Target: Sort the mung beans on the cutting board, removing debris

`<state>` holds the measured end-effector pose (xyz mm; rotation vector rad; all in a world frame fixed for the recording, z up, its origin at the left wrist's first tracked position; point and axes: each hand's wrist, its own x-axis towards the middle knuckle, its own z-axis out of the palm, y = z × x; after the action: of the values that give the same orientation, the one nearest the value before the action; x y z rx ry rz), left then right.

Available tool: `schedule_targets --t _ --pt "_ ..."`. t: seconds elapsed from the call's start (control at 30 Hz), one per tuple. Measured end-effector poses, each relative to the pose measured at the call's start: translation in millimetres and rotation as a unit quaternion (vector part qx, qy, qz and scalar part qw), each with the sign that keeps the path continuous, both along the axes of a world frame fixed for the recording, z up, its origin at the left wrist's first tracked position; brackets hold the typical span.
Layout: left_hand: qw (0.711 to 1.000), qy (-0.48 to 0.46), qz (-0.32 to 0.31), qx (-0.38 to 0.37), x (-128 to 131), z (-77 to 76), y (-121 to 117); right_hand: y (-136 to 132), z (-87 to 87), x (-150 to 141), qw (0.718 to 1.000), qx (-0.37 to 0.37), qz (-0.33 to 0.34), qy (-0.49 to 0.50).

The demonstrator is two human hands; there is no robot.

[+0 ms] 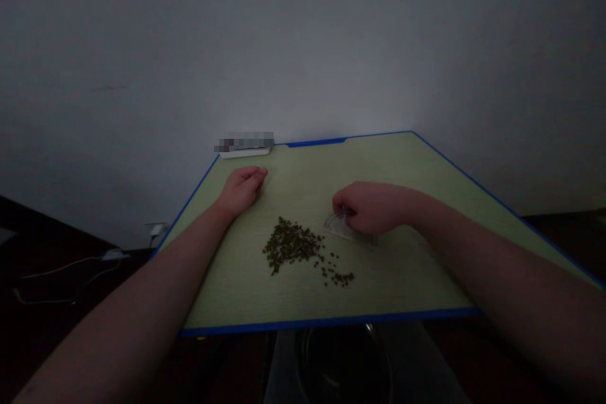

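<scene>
While a clear protractor (338, 227) is pinched by the grip of the right hand (372, 207), at two o'clock from a pile of small green grains (292, 243) on the counter (298, 183), loose grains (341, 279) are strewn at four o'clock. The left hand (243, 190) (its grip curled in, fingers pressed together) is seen at eleven o'clock from the pile.

It looks like a room in a home: a plain, scuffed pale wall (303, 44), a small blue-edged tabletop (379, 164) standing close to it, a white plug (157, 230) at the wall beyond the left edge, loose cables (57, 271) nearby, and a round metal-rimmed vessel (343, 356) below the near edge.
</scene>
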<state>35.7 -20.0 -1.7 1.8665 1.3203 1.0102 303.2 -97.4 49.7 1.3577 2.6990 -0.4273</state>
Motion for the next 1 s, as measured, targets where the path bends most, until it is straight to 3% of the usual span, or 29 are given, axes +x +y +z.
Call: schedule_targets --t 0.2,0.27,0.53,1.0 --pt "1.000 -0.007 -0.007 0.001 -2.2 -4.2 4.1 20.0 1.9 22.3 0.989 0.009 -0.125 -0.082" --pt "1.000 -0.002 -0.005 0.002 -2.5 -4.5 4.4 23.7 3.2 28.8 0.988 0.030 -0.133 -0.079" --pt "1.000 -0.014 -0.002 -0.013 1.0 -0.1 1.0 4.7 -2.6 3.3 1.000 -0.004 0.023 0.020" --pt "1.000 -0.013 0.011 -0.019 3.8 3.5 -2.1 -2.4 -1.7 -0.9 0.998 -0.039 0.038 0.033"
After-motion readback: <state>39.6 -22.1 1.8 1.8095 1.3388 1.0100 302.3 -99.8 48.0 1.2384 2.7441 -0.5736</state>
